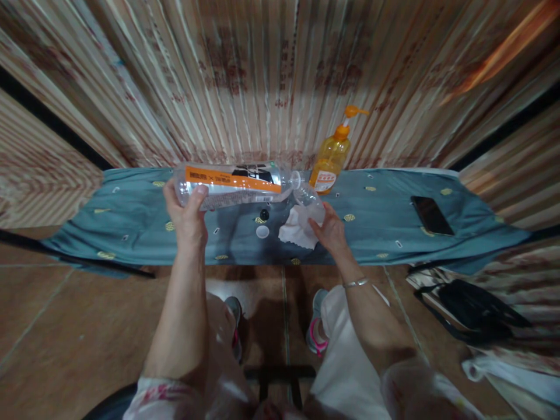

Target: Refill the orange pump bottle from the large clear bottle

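My left hand (189,213) is wrapped round the base end of a large clear plastic bottle (236,185) with an orange and black label. The bottle lies on its side in the air, its neck pointing right. At that neck is the mouth of a small clear bottle (307,197), tilted, which my right hand (330,228) grips at its lower end. A crumpled white tissue (298,228) shows beneath the small bottle; whether my right fingers touch it I cannot tell. Below the large bottle, a black cap (264,215) and a white cap (262,232) rest on the cloth.
A yellow pump bottle (330,160) with an orange pump stands behind my right hand. A black phone (431,215) lies at the right of the teal patterned cloth (371,233). Striped curtains (245,81) hang behind. A black bag (475,309) is at the lower right.
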A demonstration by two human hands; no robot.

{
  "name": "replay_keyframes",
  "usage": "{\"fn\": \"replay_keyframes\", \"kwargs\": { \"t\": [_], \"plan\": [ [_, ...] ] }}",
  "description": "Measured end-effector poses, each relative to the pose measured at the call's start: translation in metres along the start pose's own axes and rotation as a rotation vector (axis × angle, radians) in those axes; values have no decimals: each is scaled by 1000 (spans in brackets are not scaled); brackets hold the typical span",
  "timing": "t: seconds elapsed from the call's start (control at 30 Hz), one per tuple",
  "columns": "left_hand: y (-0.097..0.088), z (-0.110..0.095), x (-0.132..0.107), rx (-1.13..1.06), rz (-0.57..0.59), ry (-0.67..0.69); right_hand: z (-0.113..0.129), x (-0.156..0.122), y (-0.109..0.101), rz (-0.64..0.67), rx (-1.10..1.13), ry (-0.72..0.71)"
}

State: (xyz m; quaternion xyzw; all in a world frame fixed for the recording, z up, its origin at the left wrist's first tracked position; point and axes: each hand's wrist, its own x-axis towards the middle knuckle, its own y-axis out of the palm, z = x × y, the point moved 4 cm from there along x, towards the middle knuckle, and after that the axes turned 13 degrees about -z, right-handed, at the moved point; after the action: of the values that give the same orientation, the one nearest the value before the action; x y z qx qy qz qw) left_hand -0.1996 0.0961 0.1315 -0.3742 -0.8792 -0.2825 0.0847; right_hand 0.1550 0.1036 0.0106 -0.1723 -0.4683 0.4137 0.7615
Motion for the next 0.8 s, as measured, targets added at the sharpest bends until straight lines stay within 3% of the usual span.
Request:
{"fn": "replay_keyframes", "kwargs": {
  "t": [0.43, 0.8],
  "plan": [
    [11, 4, -24, 8, 9, -207, 5, 1, -7, 35, 46, 81],
    [13, 9, -34, 11, 94, -336, 9, 1, -6, 36, 107, 90]
  ]
}}
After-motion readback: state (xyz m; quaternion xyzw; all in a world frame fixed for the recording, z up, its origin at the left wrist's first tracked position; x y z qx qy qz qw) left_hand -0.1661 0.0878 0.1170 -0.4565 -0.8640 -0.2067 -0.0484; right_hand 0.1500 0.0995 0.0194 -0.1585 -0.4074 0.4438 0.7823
